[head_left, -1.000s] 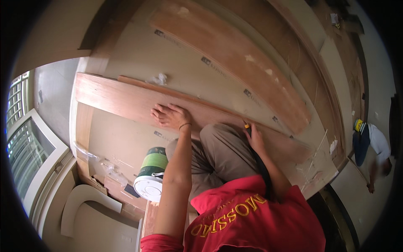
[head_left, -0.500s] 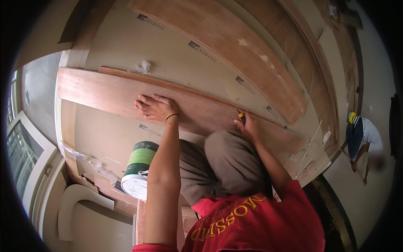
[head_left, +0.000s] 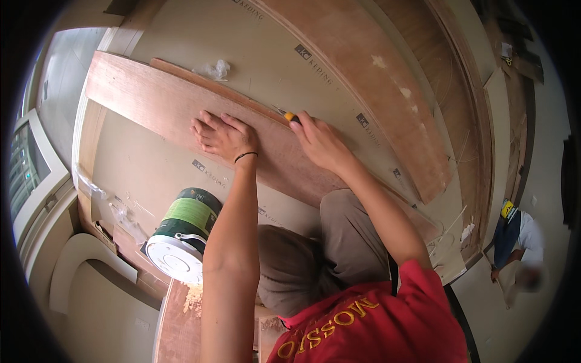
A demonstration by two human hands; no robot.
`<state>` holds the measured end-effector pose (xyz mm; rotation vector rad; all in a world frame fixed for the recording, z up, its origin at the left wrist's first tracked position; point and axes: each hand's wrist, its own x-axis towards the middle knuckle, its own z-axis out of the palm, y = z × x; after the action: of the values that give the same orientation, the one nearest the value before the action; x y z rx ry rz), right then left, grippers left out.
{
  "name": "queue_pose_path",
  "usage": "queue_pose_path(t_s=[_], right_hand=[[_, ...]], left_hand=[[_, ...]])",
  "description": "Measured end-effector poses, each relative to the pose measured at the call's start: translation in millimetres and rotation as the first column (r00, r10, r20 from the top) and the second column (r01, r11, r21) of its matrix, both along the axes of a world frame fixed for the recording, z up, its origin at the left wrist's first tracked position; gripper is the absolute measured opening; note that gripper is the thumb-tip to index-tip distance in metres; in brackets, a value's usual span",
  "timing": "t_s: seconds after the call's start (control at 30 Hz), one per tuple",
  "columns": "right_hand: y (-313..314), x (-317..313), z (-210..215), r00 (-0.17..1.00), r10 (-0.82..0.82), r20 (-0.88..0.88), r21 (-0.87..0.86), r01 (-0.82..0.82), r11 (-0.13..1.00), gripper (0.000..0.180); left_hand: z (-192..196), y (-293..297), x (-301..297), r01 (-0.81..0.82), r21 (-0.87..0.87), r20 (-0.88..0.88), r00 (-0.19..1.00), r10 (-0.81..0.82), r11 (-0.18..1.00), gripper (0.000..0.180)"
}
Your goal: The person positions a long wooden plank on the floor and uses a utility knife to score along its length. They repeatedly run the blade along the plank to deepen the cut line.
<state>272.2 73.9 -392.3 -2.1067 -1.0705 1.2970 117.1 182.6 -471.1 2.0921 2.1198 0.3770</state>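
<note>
My left hand [head_left: 225,137] lies with spread fingers on a long reddish plywood board [head_left: 145,103], pressing on its face. A second reddish strip [head_left: 206,83] shows along the board's far edge, partly hidden beneath it. In my right hand [head_left: 319,140] is a yellow and black utility knife [head_left: 291,117]. Its blade is out and its tip is by the far edge of the boards, to the right of my left hand. Whether the blade touches the wood I cannot tell. My knees are at the near edge of the board.
A green and white bucket [head_left: 186,218] with a wire handle stands left of my forearm. Crumpled clear plastic [head_left: 219,70] lies beyond the board. Another curved plywood board [head_left: 363,78] lies at the far right on printed beige sheeting. A person [head_left: 520,242] is off at the right.
My right hand has moved forward and left along the board's far edge with the utility knife. My left hand stays on the board. The whole view has shifted and turned somewhat.
</note>
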Motion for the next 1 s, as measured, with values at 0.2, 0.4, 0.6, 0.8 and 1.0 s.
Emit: queue_pose_path(t_s=[0.2, 0.4, 0.6, 0.8, 1.0], right_hand=[[25, -12, -9, 0.97, 0.196, 0.146, 0.023, -0.202, 0.979, 0.042], [39, -11, -12, 0.952, 0.259, 0.163, 0.039, -0.269, 0.962, 0.038], [56, -16, -18, 0.949, 0.271, 0.162, 0.075, -0.286, 0.955, 0.035], [67, -15, -12, 0.93, 0.327, 0.165, 0.01, -0.333, 0.943, 0.029], [76, -27, -12, 0.909, 0.353, 0.22, -0.114, -0.335, 0.935, 0.014]], left_hand=[[2, -3, 1, -0.01, 0.033, 0.004, 1.0, 0.01, 0.999, 0.052], [0, -2, -1, -0.021, 0.019, 0.003, 1.0, 0.02, 1.0, 0.053], [-1, -2, -2, -0.027, 0.013, 0.018, 0.999, 0.027, 1.0, 0.053], [-1, -3, -1, -0.006, 0.075, -0.034, 0.999, 0.009, 0.997, 0.052], [5, -2, 3, 0.004, 0.015, 0.004, 1.0, -0.004, 1.0, 0.054]])
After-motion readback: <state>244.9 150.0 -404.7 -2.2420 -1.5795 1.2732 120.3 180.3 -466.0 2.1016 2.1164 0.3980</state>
